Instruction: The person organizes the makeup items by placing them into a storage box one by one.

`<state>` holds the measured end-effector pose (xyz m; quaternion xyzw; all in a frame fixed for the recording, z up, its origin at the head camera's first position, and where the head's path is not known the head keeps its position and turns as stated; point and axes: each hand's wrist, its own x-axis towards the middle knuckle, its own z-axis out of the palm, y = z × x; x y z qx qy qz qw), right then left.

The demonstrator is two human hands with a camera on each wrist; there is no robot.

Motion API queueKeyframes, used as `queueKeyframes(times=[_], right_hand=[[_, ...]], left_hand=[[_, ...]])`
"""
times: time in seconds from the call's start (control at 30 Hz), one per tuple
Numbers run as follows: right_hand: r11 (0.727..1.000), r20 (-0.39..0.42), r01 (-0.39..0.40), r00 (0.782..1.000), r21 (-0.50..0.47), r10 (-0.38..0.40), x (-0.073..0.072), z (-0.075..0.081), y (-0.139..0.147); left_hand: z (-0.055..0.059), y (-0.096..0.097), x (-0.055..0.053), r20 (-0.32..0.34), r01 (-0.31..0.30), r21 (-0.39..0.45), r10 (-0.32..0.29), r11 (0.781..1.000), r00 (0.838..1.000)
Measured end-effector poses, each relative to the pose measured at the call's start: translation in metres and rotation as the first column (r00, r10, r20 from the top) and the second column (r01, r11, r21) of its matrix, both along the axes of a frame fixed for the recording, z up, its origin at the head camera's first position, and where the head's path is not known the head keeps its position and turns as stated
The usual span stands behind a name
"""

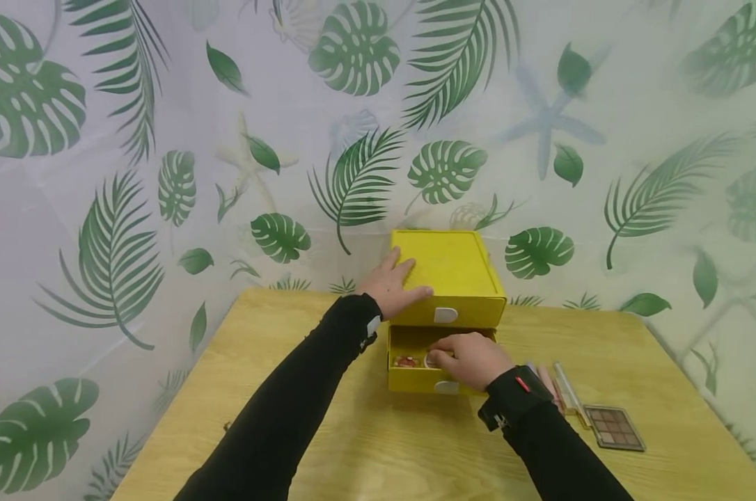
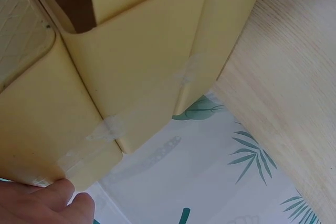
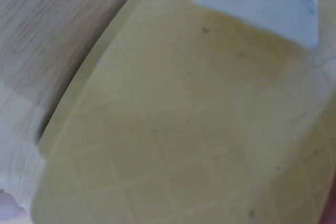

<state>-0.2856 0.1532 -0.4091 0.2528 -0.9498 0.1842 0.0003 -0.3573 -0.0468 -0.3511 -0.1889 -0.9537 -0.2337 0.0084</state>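
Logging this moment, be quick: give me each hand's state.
Left hand: open, fingers spread, resting on the yellow box.
Right hand: closed, apparently pinching a small round item in the open lower drawer.

The head camera looks forward and down across the table (image 1: 328, 445), far enough back to frame the yellow box (image 1: 443, 264). The left-wrist one peers closely along the box's side toward the leafy backdrop (image 1: 378, 118), which both share; the blurry right-wrist one faces, I'd say, a drawer front (image 3: 157, 129), very near.
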Motion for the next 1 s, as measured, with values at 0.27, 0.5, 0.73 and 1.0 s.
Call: queueKeyframes(times=[0.27, 0.5, 0.73, 1.0], right_hand=[[0.998, -0.023, -0.032, 0.999, -0.060, 0.031, 0.007, 0.002, 0.000], [0.998, -0.090, -0.028, 0.996, -0.059, 0.023, 0.011, 0.006, 0.013], [0.996, -0.160, 0.028, 0.986, -0.084, -0.041, 0.024, 0.009, 0.045], [0.981, -0.163, 0.160, 0.971, -0.111, -0.177, 0.037, 0.003, 0.107]], left_hand=[[0.000, -0.004, -0.001, 0.002, 0.004, -0.003, -0.004, 1.000, 1.000], [0.002, -0.004, -0.001, 0.007, 0.000, -0.002, 0.000, 1.000, 1.000], [0.001, -0.004, -0.001, 0.025, -0.007, 0.005, 0.007, 1.000, 1.000], [-0.001, 0.000, -0.003, 0.008, -0.001, -0.013, 0.001, 1.000, 1.000]])
